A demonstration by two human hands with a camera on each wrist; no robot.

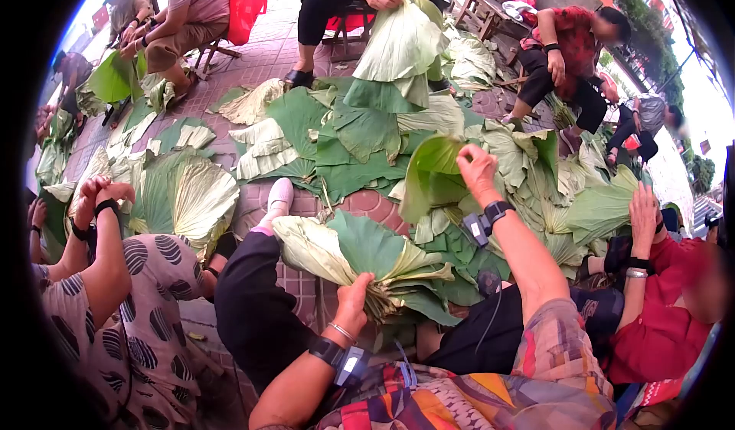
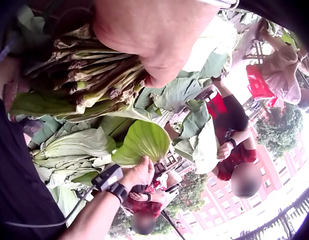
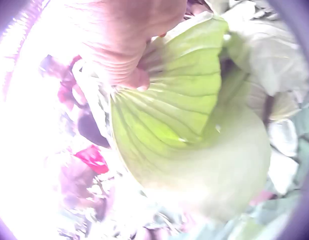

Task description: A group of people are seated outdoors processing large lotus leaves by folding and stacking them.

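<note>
My left hand (image 1: pixel 354 300) grips a fanned bundle of lotus leaves (image 1: pixel 367 250) low in front of me, pale and green ones layered together. In the left wrist view the bundle's brown, dry gathered ends (image 2: pixel 94 75) stick out beside that hand (image 2: pixel 149 35). Raised to the right, my right hand (image 1: pixel 478 171) pinches a single bright green lotus leaf (image 1: pixel 429 177) by its gathered edge. The leaf hangs down and to the left from the fingertips, apart from the bundle. Close up in the right wrist view, the folded leaf (image 3: pixel 174 95) spreads below the thumb.
Heaps of lotus leaves (image 1: pixel 360 139) cover the red paving (image 1: pixel 306 285) ahead. Several seated people surround them; the one opposite holds a large leaf bunch (image 1: pixel 402 43). Close by are a person in patterned clothes (image 1: pixel 153 315) at left and one in red (image 1: pixel 658 300) at right.
</note>
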